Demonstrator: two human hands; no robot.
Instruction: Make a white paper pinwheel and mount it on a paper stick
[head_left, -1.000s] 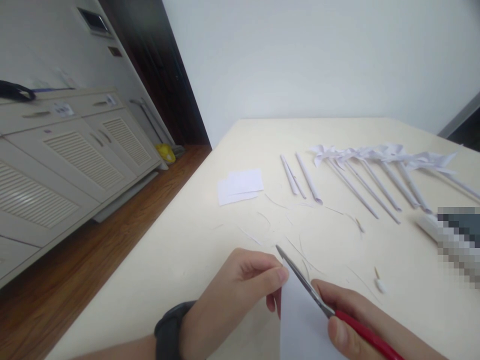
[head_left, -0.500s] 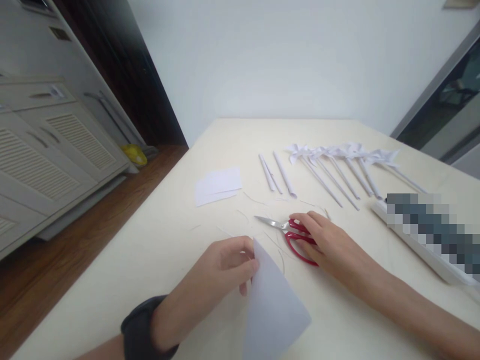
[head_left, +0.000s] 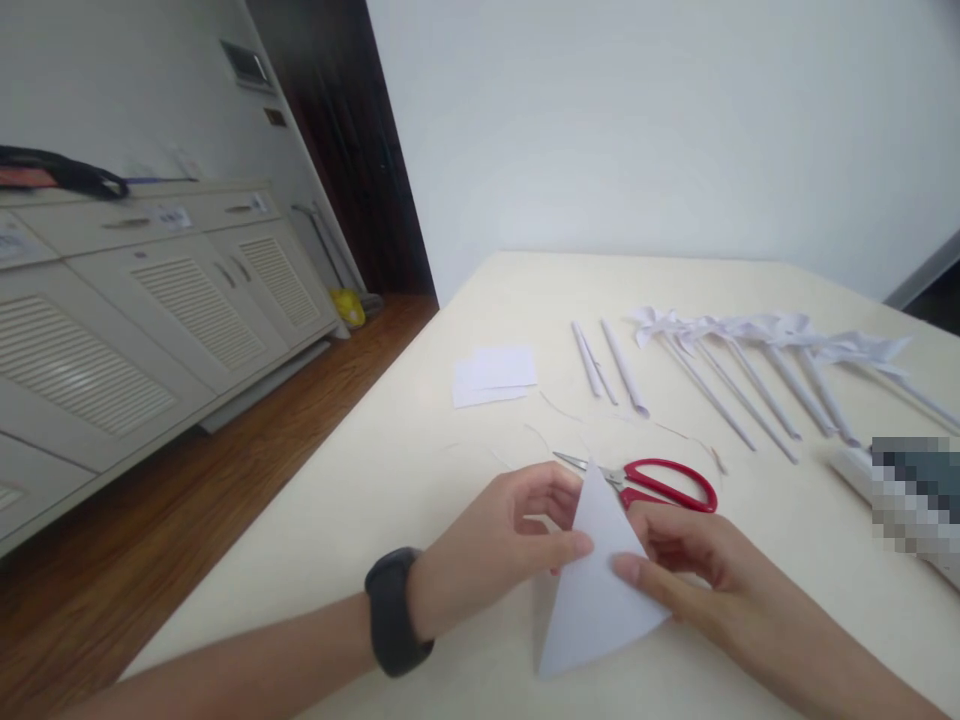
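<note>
Paper triangle [head_left: 592,590], folded white and standing point-up, sits low at the near edge of the table [head_left: 420,470], pinched from both sides. Starting at the left, the left hand [head_left: 502,545], a dark watch [head_left: 394,612] on its wrist, has its fingers closed narrow on the triangle's left edge, thumb pressed against the sheet. The right hand [head_left: 690,570] holds the opposite edge, thumb on the face and the other fingers curled behind. Just beyond the tip lie red-handled scissors [head_left: 652,483], blades pointing left, apart from both hands. Farther back are small paper rectangles [head_left: 493,376], a few rolled paper sticks [head_left: 607,360], then a row of finished paper pinwheels [head_left: 757,345] toward the right. Thin trimmings [head_left: 551,405] scatter between. Risk, as I judge it: uneven pinching could skew or crumple the fold, and a sliding forearm might brush the scissors or sweep trimmings into the work.
</note>
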